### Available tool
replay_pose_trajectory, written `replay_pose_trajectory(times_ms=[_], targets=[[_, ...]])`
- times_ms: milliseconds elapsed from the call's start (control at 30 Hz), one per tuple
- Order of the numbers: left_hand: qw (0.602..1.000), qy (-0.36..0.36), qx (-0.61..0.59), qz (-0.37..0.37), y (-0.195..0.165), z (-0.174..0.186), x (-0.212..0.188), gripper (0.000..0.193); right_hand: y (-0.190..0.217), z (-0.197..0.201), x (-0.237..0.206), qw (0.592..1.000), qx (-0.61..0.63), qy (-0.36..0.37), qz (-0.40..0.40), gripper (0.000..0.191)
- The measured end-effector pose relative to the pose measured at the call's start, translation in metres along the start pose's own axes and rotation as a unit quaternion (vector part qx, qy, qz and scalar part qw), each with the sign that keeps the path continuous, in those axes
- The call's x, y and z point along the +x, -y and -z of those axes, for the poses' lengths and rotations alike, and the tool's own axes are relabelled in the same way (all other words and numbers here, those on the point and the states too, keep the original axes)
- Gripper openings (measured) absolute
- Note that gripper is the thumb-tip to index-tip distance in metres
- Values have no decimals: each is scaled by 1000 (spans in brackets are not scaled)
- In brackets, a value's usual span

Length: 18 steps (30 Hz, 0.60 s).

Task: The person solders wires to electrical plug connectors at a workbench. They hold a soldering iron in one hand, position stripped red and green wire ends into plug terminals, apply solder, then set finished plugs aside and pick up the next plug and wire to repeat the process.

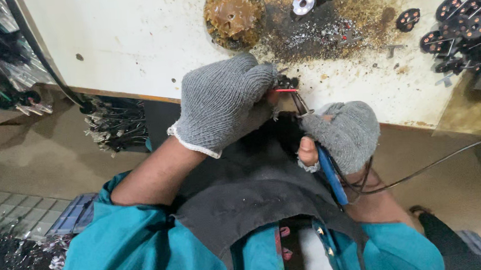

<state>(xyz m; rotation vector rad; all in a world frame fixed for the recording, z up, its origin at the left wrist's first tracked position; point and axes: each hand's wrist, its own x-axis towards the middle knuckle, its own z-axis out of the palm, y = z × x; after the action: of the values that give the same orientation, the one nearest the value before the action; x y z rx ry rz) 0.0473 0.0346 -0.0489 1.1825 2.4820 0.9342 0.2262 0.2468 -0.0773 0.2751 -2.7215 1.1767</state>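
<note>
My left hand (224, 100), in a grey knit glove, pinches a small black part with a red wire (286, 86) at the edge of the white worktable (134, 41). My right hand (345, 134), also gloved in grey, grips a blue-handled soldering iron (329, 174). Its metal tip points up at the small part, and its thin black cord trails off to the right. Both hands are close together over a dark cloth on my lap.
A round tin of brown paste (234, 13) sits on the table above my hands, beside a burnt, stained patch. Several black round parts with wires (459, 19) lie at the top right. Bundles of wired parts (114, 123) hang at the left.
</note>
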Motion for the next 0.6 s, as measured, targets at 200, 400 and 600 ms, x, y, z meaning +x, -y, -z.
replay_pose_trajectory(times_ms=[200, 400, 600], targets=[[1000, -6, -7, -11, 1, 3, 0, 31, 12, 7, 25, 998, -61, -4, 26, 32], [1000, -10, -13, -8, 3, 3, -1, 33, 13, 4, 33, 998, -47, 5, 32, 33], [1000, -1, -6, -9, 4, 2, 0, 33, 9, 1, 38, 998, -46, 5, 46, 36]])
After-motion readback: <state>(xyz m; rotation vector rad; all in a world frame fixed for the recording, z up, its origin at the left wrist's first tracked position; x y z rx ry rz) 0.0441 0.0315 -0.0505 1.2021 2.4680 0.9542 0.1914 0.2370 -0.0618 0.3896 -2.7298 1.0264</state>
